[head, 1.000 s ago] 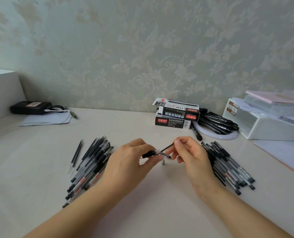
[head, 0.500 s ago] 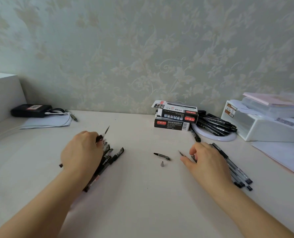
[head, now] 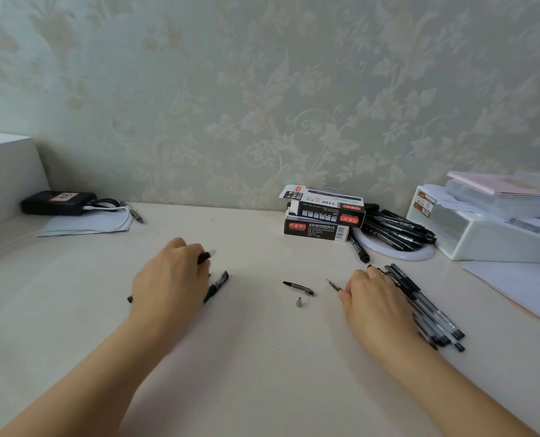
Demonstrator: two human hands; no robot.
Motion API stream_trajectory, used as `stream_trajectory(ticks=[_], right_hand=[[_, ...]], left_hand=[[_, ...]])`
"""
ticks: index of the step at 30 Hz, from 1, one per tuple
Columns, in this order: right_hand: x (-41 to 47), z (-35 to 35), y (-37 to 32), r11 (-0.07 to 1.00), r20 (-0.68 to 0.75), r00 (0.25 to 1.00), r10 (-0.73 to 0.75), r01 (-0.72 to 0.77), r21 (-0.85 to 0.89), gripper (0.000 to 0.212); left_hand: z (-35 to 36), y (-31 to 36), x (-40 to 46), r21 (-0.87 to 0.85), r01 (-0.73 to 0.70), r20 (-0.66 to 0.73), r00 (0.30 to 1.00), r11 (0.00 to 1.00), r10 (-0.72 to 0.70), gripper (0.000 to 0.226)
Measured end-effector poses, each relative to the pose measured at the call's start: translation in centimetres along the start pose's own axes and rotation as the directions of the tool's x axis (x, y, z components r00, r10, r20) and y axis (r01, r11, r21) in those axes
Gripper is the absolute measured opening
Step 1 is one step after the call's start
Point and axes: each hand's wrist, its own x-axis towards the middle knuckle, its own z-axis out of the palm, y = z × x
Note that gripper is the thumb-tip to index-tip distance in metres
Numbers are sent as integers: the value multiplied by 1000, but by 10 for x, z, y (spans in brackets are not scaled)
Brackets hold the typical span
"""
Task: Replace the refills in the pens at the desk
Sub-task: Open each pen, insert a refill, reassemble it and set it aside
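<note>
2 hands (head: 171, 279), 2 boxes (head: 322, 212), 1 pen tip (head: 298, 302).

left hand (head: 171, 275) curled, gripping, right hand (head: 373, 298) palm down, fingers curled

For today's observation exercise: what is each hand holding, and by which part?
The left hand grips a pen along its barrel. The right hand rests on the pen pile; any hold cannot be told.

Bare desk (head: 262, 357) lies between both hands; only a pen cap (head: 298, 288) and metal tip (head: 299, 302) intrude.
</note>
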Motion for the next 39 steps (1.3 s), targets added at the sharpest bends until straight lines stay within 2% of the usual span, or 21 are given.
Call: stream_trajectory(ticks=[3,6,11,18,20,22,24,26,29,31,33,35,39], right_hand=[[-1,0,-5,990,3,999,-36,36,-134,20],[-2,-1,-10,973,24,998,-66,70,-219,21],[-1,-2,-14,961,28,995,-95,99,-257,29],[0,-9,-13,967,-25,995,-95,86,-240,24],[1,-14,-15,982,-139,980,-143,123,-143,14],[2,-17,-18,967,-311,938,-151,206,151,12],[0,-17,-21,821,-403,911,-84,293,490,8],[-2,-15,-24,590,-383,924,11,303,748,9],[-4,-10,-29,150,-160,978,132,140,979,13],[-4,-7,-31,-44,-21,989,146,28,999,14],[-4,-4,-31,-154,53,990,132,-32,988,15],[-3,-3,-32,-216,78,989,123,-50,975,16],[-3,-3,-32,-229,86,989,118,-57,972,16]], left_hand=[[0,25,-15,-102,-188,-5,982,977,189,19],[7,42,-30,-168,-293,43,952,941,304,21],[19,47,-38,-233,-347,137,913,908,384,22],[23,42,-38,-283,-361,148,899,888,413,36],[23,43,-38,-319,-371,137,892,872,430,35],[22,44,-38,-348,-384,129,884,856,449,26],[23,44,-38,-374,-388,131,877,842,462,17],[23,44,-37,-397,-390,127,873,831,470,13],[24,44,-36,-469,-376,102,876,799,472,8],[24,44,-36,-499,-363,91,881,787,464,7],[25,44,-36,-517,-359,80,883,777,462,7],[26,44,-35,-532,-357,74,884,768,462,7],[28,44,-35,-540,-365,67,879,758,471,8]])
